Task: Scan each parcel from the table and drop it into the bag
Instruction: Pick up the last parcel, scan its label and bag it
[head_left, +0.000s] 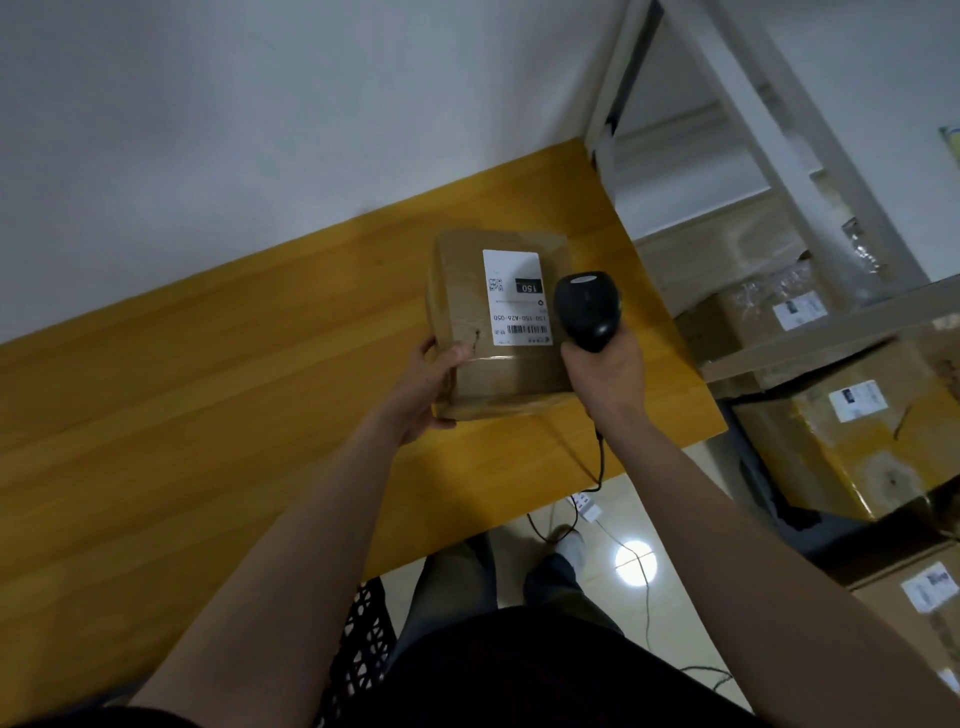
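Observation:
A brown cardboard parcel with a white shipping label on top is over the right part of the wooden table. My left hand grips its near left corner, thumb on top. My right hand holds a black barcode scanner by its handle, with the scanner's head just right of the label. A black cable hangs from the scanner down to the floor. No bag can be told apart in view.
A grey metal shelf rack stands right of the table, packed with labelled cardboard boxes. A white power strip and loose wires lie on the tiled floor. A black perforated crate or stool sits under the table's near edge.

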